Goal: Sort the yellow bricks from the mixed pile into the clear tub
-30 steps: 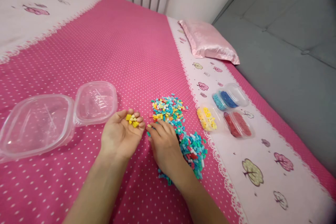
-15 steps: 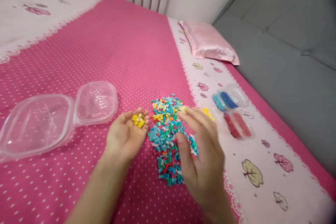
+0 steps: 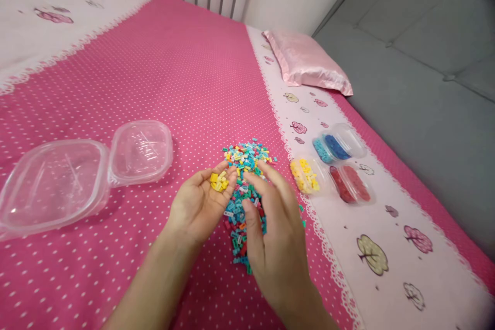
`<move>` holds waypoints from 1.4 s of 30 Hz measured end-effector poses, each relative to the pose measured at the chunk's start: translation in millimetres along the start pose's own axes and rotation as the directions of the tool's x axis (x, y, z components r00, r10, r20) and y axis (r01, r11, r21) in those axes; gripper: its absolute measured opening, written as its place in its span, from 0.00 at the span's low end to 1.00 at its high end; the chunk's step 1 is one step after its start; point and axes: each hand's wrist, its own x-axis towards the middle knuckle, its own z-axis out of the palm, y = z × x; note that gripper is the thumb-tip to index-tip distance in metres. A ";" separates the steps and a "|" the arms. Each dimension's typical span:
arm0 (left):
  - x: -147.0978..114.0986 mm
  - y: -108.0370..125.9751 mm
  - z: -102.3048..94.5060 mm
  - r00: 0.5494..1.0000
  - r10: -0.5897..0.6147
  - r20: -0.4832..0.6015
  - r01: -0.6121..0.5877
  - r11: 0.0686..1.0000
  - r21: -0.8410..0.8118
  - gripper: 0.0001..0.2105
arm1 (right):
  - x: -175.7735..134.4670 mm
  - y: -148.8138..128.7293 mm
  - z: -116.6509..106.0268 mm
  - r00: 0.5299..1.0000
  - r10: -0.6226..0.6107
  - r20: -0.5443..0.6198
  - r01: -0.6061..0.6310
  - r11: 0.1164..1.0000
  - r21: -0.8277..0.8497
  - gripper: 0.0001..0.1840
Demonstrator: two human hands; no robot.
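My left hand (image 3: 203,198) is palm up and slightly cupped, with several small yellow toy bricks (image 3: 219,181) lying on its fingers. Just right of it, my right hand (image 3: 276,227) hovers over the mixed pile of tiny toy bricks (image 3: 249,152), hiding part of it. Its thumb and fingers are apart, and I see nothing between them. Blue, green, red, white and yellow pieces make up the pile, which lies on the pink dotted bedspread (image 3: 185,77). Beyond my right hand stands a small clear container (image 3: 305,178) with yellow bricks.
At the right, one clear container (image 3: 350,185) holds red bricks and another (image 3: 336,147) holds light and dark blue ones. Two larger clear plastic containers (image 3: 141,152) (image 3: 54,185) lie at the left. A pink pillow (image 3: 307,64) rests by the grey padded headboard (image 3: 421,82).
My right hand has moved left, closer to my left palm, and the pale piece at its fingertips no longer shows there. My left hand has shifted slightly right. The yellow container is now uncovered.
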 end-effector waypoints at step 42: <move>2.1 -36.2 1.7 0.389 0.848 0.359 -0.913 0.306 0.268 0.12 | 41.4 148.7 -66.8 0.375 0.922 0.097 -0.123 -0.054 0.991 0.19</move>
